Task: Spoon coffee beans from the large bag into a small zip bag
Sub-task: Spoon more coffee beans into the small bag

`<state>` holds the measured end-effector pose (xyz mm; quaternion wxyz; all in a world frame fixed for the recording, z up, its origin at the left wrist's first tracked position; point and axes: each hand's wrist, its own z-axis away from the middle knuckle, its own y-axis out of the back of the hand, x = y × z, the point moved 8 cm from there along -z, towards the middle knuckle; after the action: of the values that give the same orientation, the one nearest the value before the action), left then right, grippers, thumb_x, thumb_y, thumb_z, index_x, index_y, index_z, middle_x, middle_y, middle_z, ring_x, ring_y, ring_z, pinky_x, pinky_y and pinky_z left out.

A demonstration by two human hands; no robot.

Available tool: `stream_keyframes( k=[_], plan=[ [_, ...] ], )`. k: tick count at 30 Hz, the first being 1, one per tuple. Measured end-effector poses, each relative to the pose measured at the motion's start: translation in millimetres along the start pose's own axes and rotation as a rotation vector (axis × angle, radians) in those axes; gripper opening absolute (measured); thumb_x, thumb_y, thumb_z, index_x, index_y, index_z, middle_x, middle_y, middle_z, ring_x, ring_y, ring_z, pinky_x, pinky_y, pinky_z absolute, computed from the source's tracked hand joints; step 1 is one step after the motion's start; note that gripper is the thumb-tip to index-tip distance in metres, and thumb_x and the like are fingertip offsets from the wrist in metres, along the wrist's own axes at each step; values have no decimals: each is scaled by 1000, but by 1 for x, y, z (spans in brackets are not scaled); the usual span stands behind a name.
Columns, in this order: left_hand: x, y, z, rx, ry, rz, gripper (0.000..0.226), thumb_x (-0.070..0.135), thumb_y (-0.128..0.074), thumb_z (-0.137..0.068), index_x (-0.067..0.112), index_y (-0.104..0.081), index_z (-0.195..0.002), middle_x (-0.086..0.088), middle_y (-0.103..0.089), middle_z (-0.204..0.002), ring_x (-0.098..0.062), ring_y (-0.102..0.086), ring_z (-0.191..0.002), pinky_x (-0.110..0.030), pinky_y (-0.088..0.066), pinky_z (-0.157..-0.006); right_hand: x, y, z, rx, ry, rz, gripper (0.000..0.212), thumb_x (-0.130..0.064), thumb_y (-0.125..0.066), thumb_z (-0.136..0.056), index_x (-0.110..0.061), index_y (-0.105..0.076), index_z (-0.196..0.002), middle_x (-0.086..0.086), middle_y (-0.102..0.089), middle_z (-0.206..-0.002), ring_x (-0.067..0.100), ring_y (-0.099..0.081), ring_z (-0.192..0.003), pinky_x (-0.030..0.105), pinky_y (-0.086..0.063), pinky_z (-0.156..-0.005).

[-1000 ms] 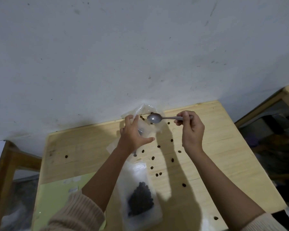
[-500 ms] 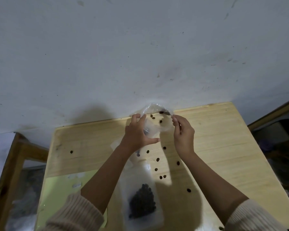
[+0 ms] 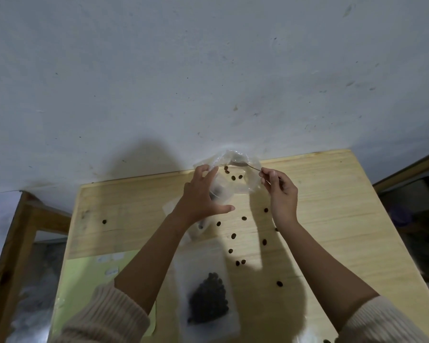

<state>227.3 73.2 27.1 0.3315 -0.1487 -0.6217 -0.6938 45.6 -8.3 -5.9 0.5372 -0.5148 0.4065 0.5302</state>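
A clear plastic bag [image 3: 235,179] stands at the far edge of the wooden table [image 3: 332,219], against the wall, with a few coffee beans showing through it. My left hand [image 3: 201,196] holds its left side, fingers curled round the plastic. My right hand [image 3: 280,191] pinches the handle of a metal spoon [image 3: 245,165], whose bowl lies inside the bag's mouth. Close to me, a small zip bag [image 3: 208,293] lies flat with a dark heap of beans inside.
Several loose coffee beans [image 3: 233,235] lie scattered on the table between the two bags, one far left [image 3: 104,221]. A pale green sheet [image 3: 84,280] covers the table's near left part. Wooden frames stand left and right of the table.
The spoon has gone from above the bag's right side into its mouth, and my right hand has followed it. My left hand keeps its hold on the bag.
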Motion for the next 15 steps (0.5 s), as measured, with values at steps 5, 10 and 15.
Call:
stream_keyframes(
  k=[5,10,15],
  plan=[
    [3,-2,-2,3,-9,-3,103,43,-84,-62,21,-27,-144,0,-18,-144,-16,-32,-126,-40,-25,-108,0,4,0,-54,-20,-40,22,-13,-46,-97,-10,-67,-96,5,-69,-96,15,-66,-93,28,-51,-90],
    [5,-6,-2,2,-38,-33,105,46,-83,-61,20,-26,-145,-1,-20,-143,-15,-31,-128,-40,-24,-108,-5,-1,-1,-75,8,-69,22,-13,-45,-98,-12,-67,-95,3,-69,-99,18,-64,-99,28,-51,-93],
    [2,-6,1,12,-39,-70,106,47,-83,-60,19,-26,-145,-2,-20,-144,-14,-34,-124,-41,-25,-107,-4,-5,-1,-140,3,-25,23,-14,-44,-98,-13,-66,-93,5,-67,-101,21,-63,-102,34,-49,-97]
  ],
)
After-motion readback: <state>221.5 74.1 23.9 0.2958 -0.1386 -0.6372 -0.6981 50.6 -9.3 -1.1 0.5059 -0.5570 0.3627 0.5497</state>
